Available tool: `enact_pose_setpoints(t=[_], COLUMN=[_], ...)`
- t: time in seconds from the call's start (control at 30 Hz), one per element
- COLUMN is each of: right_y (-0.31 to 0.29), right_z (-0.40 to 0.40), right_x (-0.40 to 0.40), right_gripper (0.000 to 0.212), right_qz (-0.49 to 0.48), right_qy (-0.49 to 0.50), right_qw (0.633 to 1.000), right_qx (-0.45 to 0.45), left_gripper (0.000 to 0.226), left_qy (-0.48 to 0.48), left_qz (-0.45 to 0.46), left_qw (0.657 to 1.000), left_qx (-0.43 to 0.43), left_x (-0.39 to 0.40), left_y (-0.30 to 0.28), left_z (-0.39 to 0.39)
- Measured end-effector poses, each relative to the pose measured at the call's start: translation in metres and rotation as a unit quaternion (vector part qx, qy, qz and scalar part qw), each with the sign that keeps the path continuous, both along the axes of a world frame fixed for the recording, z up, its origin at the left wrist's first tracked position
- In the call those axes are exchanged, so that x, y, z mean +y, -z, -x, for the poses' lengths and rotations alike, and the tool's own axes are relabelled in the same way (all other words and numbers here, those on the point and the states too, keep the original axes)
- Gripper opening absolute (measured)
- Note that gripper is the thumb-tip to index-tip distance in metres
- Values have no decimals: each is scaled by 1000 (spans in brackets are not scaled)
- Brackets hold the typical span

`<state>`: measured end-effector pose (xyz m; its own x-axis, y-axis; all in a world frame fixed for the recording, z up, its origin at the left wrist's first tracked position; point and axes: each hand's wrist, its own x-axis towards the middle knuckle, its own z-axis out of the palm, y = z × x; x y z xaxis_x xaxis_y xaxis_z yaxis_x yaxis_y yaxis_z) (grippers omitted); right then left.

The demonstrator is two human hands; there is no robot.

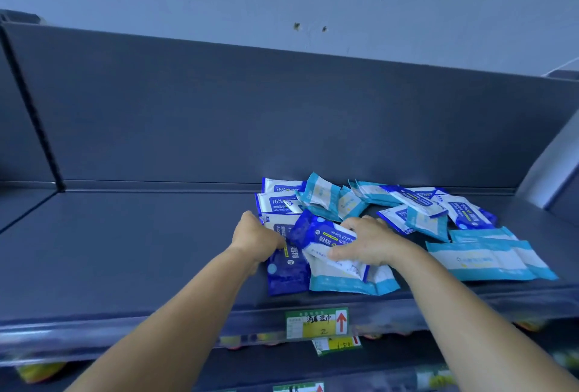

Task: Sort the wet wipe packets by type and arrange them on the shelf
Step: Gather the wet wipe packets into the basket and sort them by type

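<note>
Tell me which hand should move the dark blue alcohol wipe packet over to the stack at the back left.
Left, probably. The left hand already holds the dark blue packet and sits nearest the 75% alcohol stack. The right hand is busy gripping another blue packet.

Shop aisle. Dark grey metal display shelf (141,235) with back panel stood against pale wall. Green-yellow paper price tag with red arrow (316,323) hung on front rail at 6 o'clock; second yellow price label (336,345) just below it.
</note>
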<state>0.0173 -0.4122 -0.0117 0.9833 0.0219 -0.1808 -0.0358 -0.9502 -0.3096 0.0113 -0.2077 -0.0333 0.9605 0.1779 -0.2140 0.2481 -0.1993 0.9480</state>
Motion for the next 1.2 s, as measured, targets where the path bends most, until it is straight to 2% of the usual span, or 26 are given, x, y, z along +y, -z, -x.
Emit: enact_pose_setpoints(t=[0.1,0.2,0.37,0.47,0.53,0.67,0.87,1.03,1.2], right_y=[-4,-6,-13,-19,-20,-19,-23,-21,-10], right_z=[11,21,29,35,41,58,98,143,201], right_x=[-10,-13,-4,0,1,0,-7,-27,-63], right_gripper=[36,39,45,36,26,25,15,18,13], right_qz=[-72,-79,-64,-62,-84,-121,-180,-231,-224], right_qy=[-6,-24,-10,0,8,61,174,241,312], right_qw=[997,994,994,995,995,986,926,875,846], right_qx=[33,77,87,81,50,-101,-284,-350,-369], left_gripper=[16,23,24,24,25,30,32,31,32], left_qy=[3,9,51,65,67,68,104,184,262], left_qz=[19,29,-27,-27,-16,14,46,72,73], left_qw=[1000,998,994,991,990,985,970,949,928], left_qx=[-12,-51,-97,-113,-126,-159,-214,-245,-253], left_x=[7,13,17,19,20,18,-6,-45,-98], left_y=[-2,-7,-10,-9,-10,-16,-31,-37,-32], left_z=[0,3,17,23,27,34,47,67,99])
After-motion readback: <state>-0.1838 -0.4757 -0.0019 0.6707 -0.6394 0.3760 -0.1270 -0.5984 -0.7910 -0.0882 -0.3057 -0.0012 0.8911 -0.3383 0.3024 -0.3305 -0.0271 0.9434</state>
